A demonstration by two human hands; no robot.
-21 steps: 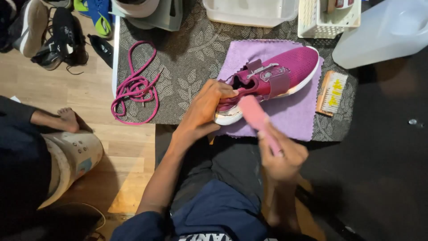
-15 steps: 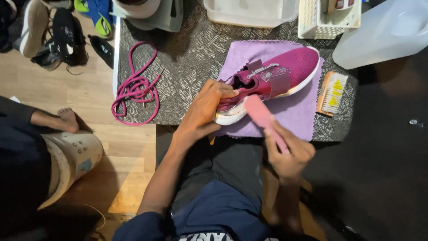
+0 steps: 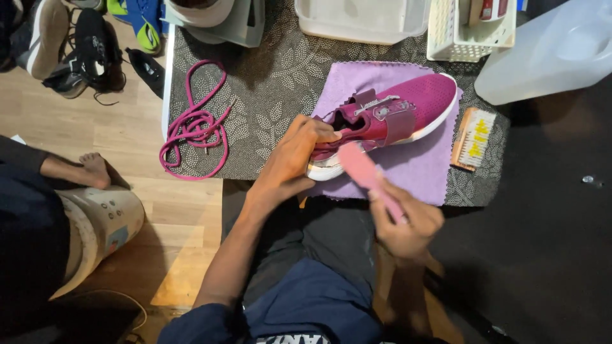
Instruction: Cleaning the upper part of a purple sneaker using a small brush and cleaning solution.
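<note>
A magenta sneaker (image 3: 401, 111) with a white sole lies on a lilac cloth (image 3: 414, 162) spread over a patterned dark mat (image 3: 268, 83). My left hand (image 3: 293, 156) grips the heel opening of the sneaker and holds it in place. My right hand (image 3: 405, 220) holds a pink insole (image 3: 366, 172) by its lower end. The insole's upper tip points at the sneaker's heel, close to my left fingers.
Pink shoelaces (image 3: 194, 124) lie coiled on the mat's left. A wooden brush (image 3: 473, 137) rests right of the cloth. A white basket (image 3: 468, 28), a clear tub (image 3: 363, 19) and a translucent jug (image 3: 548, 51) stand behind. Shoes (image 3: 83, 44) and another person's foot (image 3: 95, 169) are on the wooden floor, left.
My right hand has shifted the pink insole slightly lower and to the right; my left hand keeps its grip on the sneaker's heel.
</note>
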